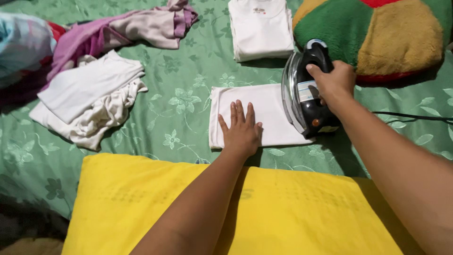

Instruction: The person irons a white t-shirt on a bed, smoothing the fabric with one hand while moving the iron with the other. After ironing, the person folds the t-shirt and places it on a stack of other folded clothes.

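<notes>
A folded white cloth [269, 106] lies flat on the green flowered sheet [184, 71]. My left hand [240, 130] presses palm-down on the cloth's near edge, fingers together. My right hand [334, 82] grips the black handle of an electric iron [304, 92], which is tipped up on its side at the cloth's right end, its shiny soleplate facing left. The iron's black cord [415, 116] runs off to the right.
A yellow pillow [141, 208] lies close under my arms. A heap of white clothes [89, 97] and a pink-purple garment [137, 28] sit at the left. A folded white shirt [262, 28] lies at the top, beside a green, tan and red cushion [377, 33].
</notes>
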